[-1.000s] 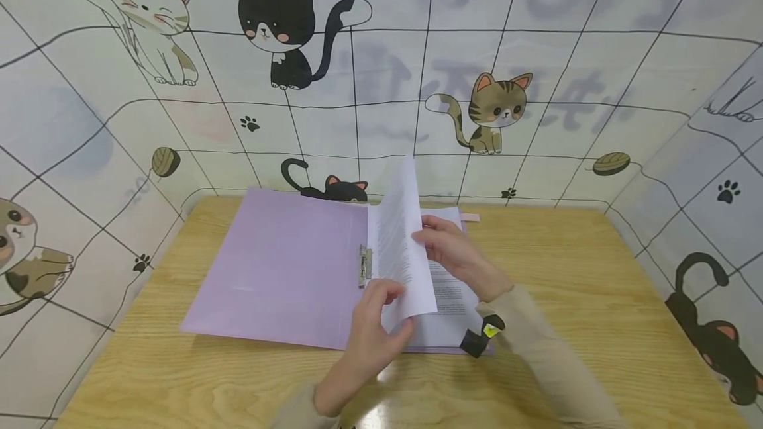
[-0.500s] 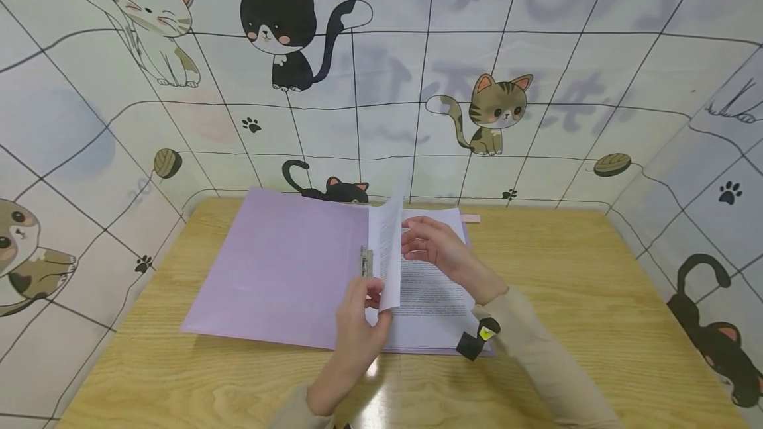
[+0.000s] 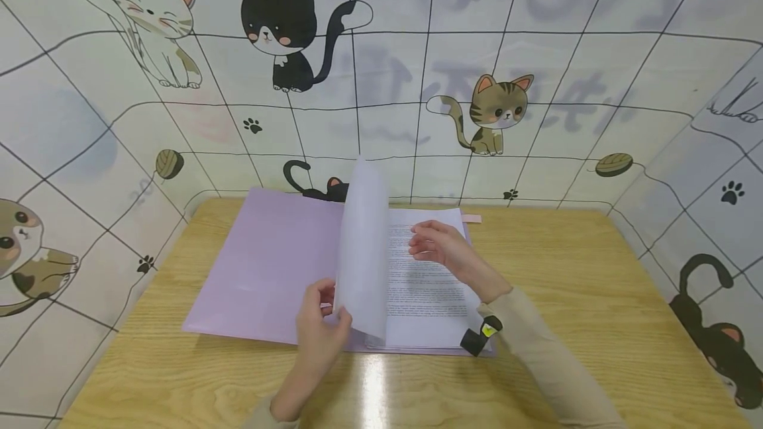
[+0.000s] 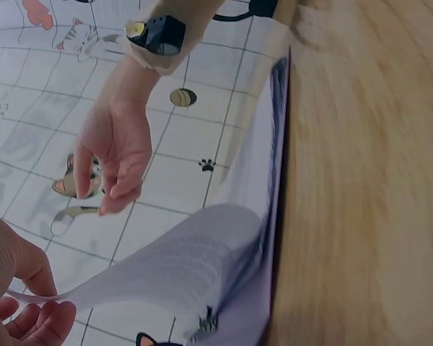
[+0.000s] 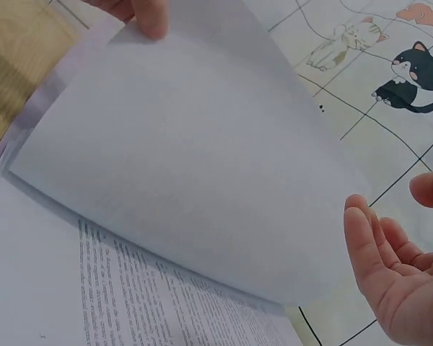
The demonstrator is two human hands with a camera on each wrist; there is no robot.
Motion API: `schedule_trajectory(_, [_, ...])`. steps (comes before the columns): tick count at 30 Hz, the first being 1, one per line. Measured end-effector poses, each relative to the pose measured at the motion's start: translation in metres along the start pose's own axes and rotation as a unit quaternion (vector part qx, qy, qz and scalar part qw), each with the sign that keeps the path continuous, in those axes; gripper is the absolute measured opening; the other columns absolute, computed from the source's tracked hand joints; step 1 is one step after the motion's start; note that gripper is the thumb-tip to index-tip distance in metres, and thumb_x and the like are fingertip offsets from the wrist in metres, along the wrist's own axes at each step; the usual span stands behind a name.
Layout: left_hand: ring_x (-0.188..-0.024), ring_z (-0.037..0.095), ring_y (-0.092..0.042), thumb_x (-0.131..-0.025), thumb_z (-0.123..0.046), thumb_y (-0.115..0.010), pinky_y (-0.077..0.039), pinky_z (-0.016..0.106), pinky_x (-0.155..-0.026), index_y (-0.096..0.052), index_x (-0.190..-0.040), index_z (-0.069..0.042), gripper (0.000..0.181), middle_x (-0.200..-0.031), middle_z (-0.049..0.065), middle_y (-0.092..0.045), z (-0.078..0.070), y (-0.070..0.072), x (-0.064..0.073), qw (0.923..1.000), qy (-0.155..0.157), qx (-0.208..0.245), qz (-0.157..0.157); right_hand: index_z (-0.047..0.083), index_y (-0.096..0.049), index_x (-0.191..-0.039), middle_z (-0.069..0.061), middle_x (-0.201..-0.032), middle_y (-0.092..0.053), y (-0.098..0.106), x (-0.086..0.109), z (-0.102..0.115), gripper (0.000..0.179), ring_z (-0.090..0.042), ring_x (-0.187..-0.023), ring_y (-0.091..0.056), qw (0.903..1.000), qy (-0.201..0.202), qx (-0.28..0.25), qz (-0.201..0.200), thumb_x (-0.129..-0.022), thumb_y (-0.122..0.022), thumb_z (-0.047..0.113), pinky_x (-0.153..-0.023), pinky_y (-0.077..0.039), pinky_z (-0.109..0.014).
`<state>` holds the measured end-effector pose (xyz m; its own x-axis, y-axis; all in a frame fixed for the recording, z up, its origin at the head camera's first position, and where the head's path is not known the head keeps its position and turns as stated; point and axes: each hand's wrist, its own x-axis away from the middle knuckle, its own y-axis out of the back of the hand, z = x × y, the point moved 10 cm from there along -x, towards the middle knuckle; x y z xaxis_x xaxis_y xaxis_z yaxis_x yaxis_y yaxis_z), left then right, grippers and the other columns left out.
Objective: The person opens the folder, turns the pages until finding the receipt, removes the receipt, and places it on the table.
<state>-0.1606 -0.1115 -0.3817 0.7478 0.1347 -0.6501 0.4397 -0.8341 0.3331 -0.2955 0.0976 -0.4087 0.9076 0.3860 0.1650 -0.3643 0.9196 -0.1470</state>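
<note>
White, the lifted sheet [image 3: 362, 250] runs lengthwise up my head view's centre, its lower-left edge pinched by the nearer left hand [image 3: 320, 323], while the right hand [image 3: 448, 250], relaxed and holding nothing, hangs apart at centre-right.

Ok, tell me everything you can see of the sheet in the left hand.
The sheet is white, thin and paper-like. Its face in the right wrist view looks blank; the left wrist view shows faint print on the other. In the head view it curves up over the open purple folder, a printed page showing to its right, its left edge pinched low by the left hand between thumb and fingers. The right hand is apart from it.
</note>
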Motion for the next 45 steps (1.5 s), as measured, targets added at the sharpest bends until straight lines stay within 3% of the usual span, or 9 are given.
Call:
schedule_trajectory(12, [-0.078, 0.024, -0.053, -0.062, 0.019, -0.063, -0.048, 0.025, -0.057, -0.042, -0.121, 0.013, 0.063, -0.104, 0.023, -0.052, 0.044, 0.028, 0.006, 0.9946, 0.076, -0.066, 0.026, -0.003, -0.048, -0.112, -0.004, -0.088, -0.059, 0.028, -0.012, -0.021, 0.028, -0.013, -0.078, -0.063, 0.9966, -0.032, 0.054, -0.054, -0.095, -0.052, 0.019, -0.077, -0.053, -0.025])
schedule_trajectory(17, [-0.083, 0.032, -0.054, -0.060, 0.020, -0.062, -0.049, 0.037, -0.062, -0.037, -0.129, 0.012, 0.074, -0.105, 0.026, -0.052, 0.060, 0.036, 0.006, 0.9923, 0.086, -0.083, 0.032, -0.011, -0.043, -0.122, -0.007, -0.092, -0.059, 0.046, -0.021, -0.030, 0.042, -0.012, -0.079, -0.062, 0.9912, -0.044, 0.089, -0.087, -0.095, -0.052, 0.019, -0.077, -0.053, -0.025])
schedule_trajectory(21, [-0.092, 0.038, -0.052, -0.060, 0.019, -0.061, -0.047, 0.043, -0.066, -0.036, -0.133, 0.011, 0.078, -0.110, 0.030, -0.051, 0.067, 0.041, 0.006, 0.9922, 0.074, -0.094, 0.034, -0.009, -0.044, -0.121, -0.008, -0.093, -0.059, 0.064, -0.029, -0.039, 0.039, -0.012, -0.078, -0.062, 0.9855, -0.055, 0.103, -0.123, -0.095, -0.051, 0.018, -0.076, -0.053, -0.024])
schedule_trajectory(26, [-0.065, 0.018, -0.045, -0.059, 0.020, -0.061, -0.041, 0.027, -0.050, -0.043, -0.128, 0.010, 0.072, -0.103, 0.030, -0.052, 0.072, 0.044, 0.006, 0.9906, 0.053, -0.118, 0.044, -0.007, -0.048, -0.117, -0.007, -0.089, -0.059, 0.091, -0.042, -0.043, 0.032, -0.009, -0.074, -0.062, 0.9796, -0.036, 0.114, -0.161, -0.095, -0.051, 0.016, -0.071, -0.053, -0.022])
schedule_trajectory(28, [-0.058, 0.009, -0.035, -0.060, 0.020, -0.061, -0.036, 0.022, -0.046, -0.046, -0.125, 0.009, 0.068, -0.099, 0.027, -0.051, 0.076, 0.045, 0.006, 0.9887, 0.065, -0.124, 0.054, -0.009, -0.048, -0.116, -0.008, -0.090, -0.060, 0.102, -0.047, -0.042, 0.032, -0.009, -0.073, -0.062, 0.9762, -0.024, 0.123, -0.177, -0.094, -0.051, 0.015, -0.070, -0.053, -0.021])
schedule_trajectory(31, [-0.057, 0.007, -0.037, -0.062, 0.020, -0.060, -0.038, 0.020, -0.047, -0.051, -0.118, 0.009, 0.058, -0.097, 0.026, -0.051, 0.081, 0.044, 0.006, 0.9851, 0.094, -0.124, 0.073, -0.008, -0.050, -0.116, -0.010, -0.093, -0.060, 0.118, -0.053, -0.042, 0.032, -0.009, -0.073, -0.061, 0.9693, -0.021, 0.137, -0.203, -0.094, -0.052, 0.015, -0.070, -0.053, -0.021])
schedule_trajectory(38, [-0.060, 0.017, -0.048, -0.066, 0.019, -0.059, -0.045, 0.023, -0.050, -0.055, -0.106, 0.013, 0.040, -0.102, 0.030, -0.054, 0.090, 0.041, 0.005, 0.9747, 0.133, -0.142, 0.110, -0.006, -0.053, -0.114, -0.011, -0.096, -0.058, 0.140, -0.062, -0.044, 0.029, -0.010, -0.074, -0.060, 0.9565, -0.028, 0.172, -0.234, -0.092, -0.053, 0.013, -0.068, -0.052, -0.020])
schedule_trajectory(42, [-0.074, 0.035, -0.058, -0.067, 0.016, -0.059, -0.053, 0.039, -0.064, -0.055, -0.105, 0.015, 0.038, -0.103, 0.032, -0.056, 0.090, 0.042, 0.004, 0.9687, 0.132, -0.171, 0.123, -0.004, -0.056, -0.112, -0.011, -0.099, -0.058, 0.147, -0.065, -0.043, 0.027, -0.011, -0.075, -0.059, 0.9474, -0.029, 0.194, -0.253, -0.090, -0.055, 0.012, -0.066, -0.050, -0.017])
schedule_trajectory(45, [-0.091, 0.045, -0.058, -0.069, 0.013, -0.060, -0.051, 0.050, -0.075, -0.055, -0.102, 0.015, 0.034, -0.103, 0.033, -0.057, 0.094, 0.043, 0.005, 0.9605, 0.146, -0.195, 0.135, -0.003, -0.056, -0.115, -0.014, -0.105, -0.057, 0.150, -0.068, -0.045, 0.029, -0.012, -0.077, -0.058, 0.9442, -0.036, 0.203, -0.257, -0.090, -0.056, 0.013, -0.064, -0.048, -0.015])
